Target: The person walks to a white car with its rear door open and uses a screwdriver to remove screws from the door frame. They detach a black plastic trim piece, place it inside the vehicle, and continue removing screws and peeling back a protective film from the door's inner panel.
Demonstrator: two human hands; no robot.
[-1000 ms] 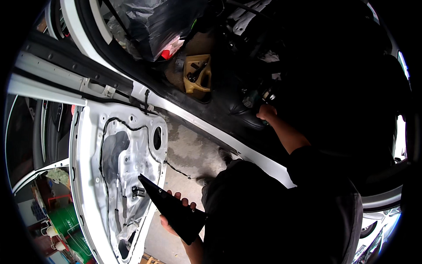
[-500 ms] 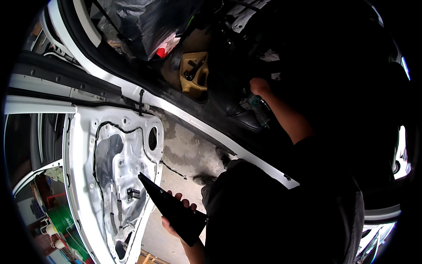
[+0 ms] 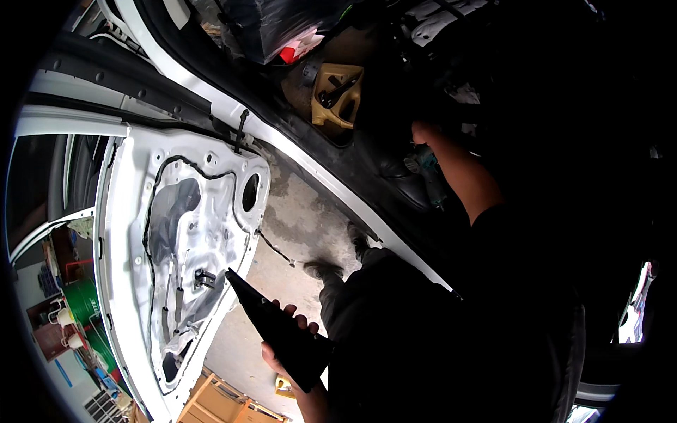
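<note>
We grip long black tapered plastic trim piece (image 3: 282, 331) in left hand (image 3: 285, 345), fingers wrapped round it, tip aimed at stripped white car door (image 3: 120, 233); right hand (image 3: 421, 132) well apart inside dark cabin, grip unreadable.

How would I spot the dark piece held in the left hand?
Start at the stripped white car door standing open on the left. Just right of its lower half, the left hand grips a black trim panel, a long tapering wedge, the only matte black piece against the pale floor.

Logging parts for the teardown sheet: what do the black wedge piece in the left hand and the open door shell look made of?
Black wedge piece, held in the left hand: looks like moulded plastic, matte, with crisp tapering edges; not certain. Door shell: stamped sheet metal in glossy white paint, with punched holes and pressed ribs.
</note>
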